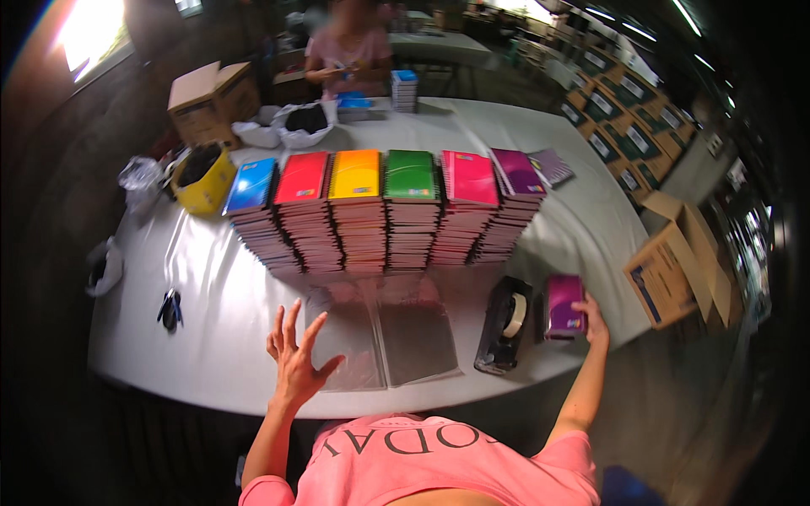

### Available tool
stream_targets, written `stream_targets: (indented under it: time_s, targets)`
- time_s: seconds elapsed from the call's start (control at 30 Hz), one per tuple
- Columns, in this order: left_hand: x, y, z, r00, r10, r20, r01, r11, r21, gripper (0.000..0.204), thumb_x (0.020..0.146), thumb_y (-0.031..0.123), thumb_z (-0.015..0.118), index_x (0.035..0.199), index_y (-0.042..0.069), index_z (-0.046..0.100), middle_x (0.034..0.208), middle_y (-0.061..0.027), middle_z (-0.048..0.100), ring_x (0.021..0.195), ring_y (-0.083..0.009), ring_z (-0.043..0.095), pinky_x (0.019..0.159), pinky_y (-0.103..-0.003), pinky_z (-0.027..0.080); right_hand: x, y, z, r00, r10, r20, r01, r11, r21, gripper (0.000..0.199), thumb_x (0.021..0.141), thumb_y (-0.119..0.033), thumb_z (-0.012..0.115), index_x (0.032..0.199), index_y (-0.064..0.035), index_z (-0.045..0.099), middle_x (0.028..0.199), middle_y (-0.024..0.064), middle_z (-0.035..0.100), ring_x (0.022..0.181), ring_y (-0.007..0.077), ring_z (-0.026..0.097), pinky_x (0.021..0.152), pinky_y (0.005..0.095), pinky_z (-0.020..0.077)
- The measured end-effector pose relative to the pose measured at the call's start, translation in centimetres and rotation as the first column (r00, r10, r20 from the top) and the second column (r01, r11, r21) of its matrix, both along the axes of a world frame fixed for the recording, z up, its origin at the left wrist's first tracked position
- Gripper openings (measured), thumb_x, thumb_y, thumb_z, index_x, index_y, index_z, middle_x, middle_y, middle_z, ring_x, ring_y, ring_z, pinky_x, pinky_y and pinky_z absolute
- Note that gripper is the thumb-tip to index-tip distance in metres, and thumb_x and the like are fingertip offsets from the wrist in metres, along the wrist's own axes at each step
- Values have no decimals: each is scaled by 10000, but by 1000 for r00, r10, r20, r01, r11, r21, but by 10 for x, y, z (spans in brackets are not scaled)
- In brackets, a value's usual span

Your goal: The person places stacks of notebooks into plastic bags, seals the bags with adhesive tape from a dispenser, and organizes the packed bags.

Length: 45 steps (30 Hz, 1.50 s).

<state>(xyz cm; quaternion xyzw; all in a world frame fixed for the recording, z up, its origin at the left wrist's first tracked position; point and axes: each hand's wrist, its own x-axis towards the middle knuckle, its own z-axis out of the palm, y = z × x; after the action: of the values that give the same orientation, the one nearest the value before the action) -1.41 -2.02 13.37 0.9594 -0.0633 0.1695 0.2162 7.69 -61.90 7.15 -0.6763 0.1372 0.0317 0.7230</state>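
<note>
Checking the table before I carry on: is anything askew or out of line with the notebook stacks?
One thing: a purple notebook at the far right end of the row lies flat and turned at an angle, not squared up like the neat stacks. The clear plastic sleeves near the left hand look orderly.

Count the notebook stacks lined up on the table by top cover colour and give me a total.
Blue: 1
Red: 1
Orange: 1
Green: 1
Pink: 1
Purple: 1
Total: 6 stacks
</note>
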Motion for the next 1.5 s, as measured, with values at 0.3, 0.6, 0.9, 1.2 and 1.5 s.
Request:
stream_targets:
  time_s: [0.3,0.6,0.9,1.2,1.5]
  targets:
    - [-20,23,-11,962,275,-4,-274,961,32,750,637,255,808,1312,224,483,1483,-122,247,1378,-354,176,999,-542,193,19,-19,-14,988,-141,-62,97,884,-456,678,758,-179,643,1374,-43,394,1322,113,478,1236,254,436,1026,347,338]
    - [-17,70,-9,962,273,22,-267,952,-152,724,652,216,810,1301,185,489,1424,-111,342,1285,-330,354,990,-471,298,58,137,89,907,257,333,114,611,-784,512,782,-14,632,1278,-41,509,1295,152,498,1205,289,473,1009,352,365]
    - [-40,167,-19,970,232,73,-185,901,-393,645,683,180,797,1261,120,517,1325,-136,459,1163,-331,494,927,-415,425,76,444,188,387,888,250,-274,370,-888,592,749,-153,713,1300,-101,503,1327,146,479,1225,317,462,1031,369,363]
    - [-30,244,-24,995,98,25,-65,810,-583,582,682,148,800,1210,91,563,1265,-135,523,1149,-307,522,949,-382,433,119,634,160,564,815,132,150,56,-987,747,740,-258,734,1395,-172,384,1413,154,387,1295,310,387,1067,417,328]
    - [-5,265,-29,996,-85,-31,42,739,-672,520,727,204,774,1194,87,577,1218,-118,557,1092,-286,567,896,-380,469,156,622,150,444,867,224,47,227,-973,501,736,-35,664,1215,-163,585,1211,138,584,1059,308,589,911,381,487]
